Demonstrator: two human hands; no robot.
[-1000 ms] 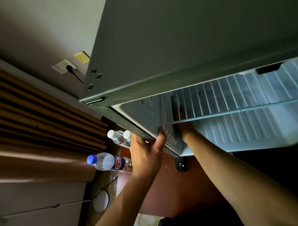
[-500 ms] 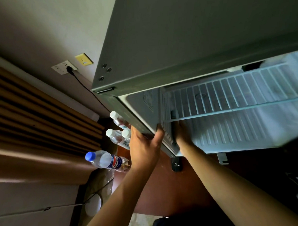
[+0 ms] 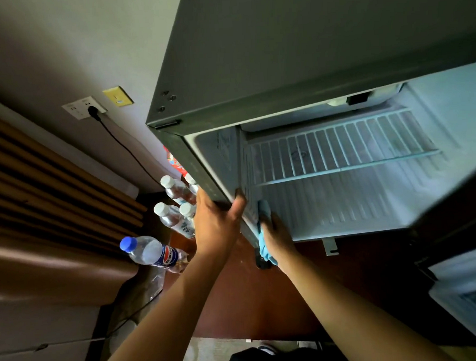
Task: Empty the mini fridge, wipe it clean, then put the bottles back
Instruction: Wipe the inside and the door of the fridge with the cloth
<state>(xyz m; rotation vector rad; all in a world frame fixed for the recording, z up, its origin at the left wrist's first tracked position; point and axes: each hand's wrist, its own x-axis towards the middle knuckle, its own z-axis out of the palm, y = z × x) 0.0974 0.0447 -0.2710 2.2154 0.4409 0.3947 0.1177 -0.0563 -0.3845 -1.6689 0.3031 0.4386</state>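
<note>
Mini fridge (image 3: 294, 55) sits on the dark red-brown counter (image 3: 264, 302), door open, cavity facing us. Matte grey metal shell, pale ribbed plastic liner, one wire shelf (image 3: 344, 153) with bars running front to back, long edge left-right.

Our left hand (image 3: 219, 224) grips the fridge's left front edge, thumb hooked inside, fingers outside. Our right hand (image 3: 277, 233) clutches a blue cloth (image 3: 264, 233), soft and bunched, against the lower left inner wall.

Bottles outside, left of the fridge: four small clear white-capped bottles (image 3: 174, 191) upright in a cluster, one larger blue-capped bottle (image 3: 152, 252) upright in front. All clear plastic. Red packet (image 3: 173, 161) behind them, partly hidden.

Wall socket (image 3: 85, 106) with black plug and cord.
</note>
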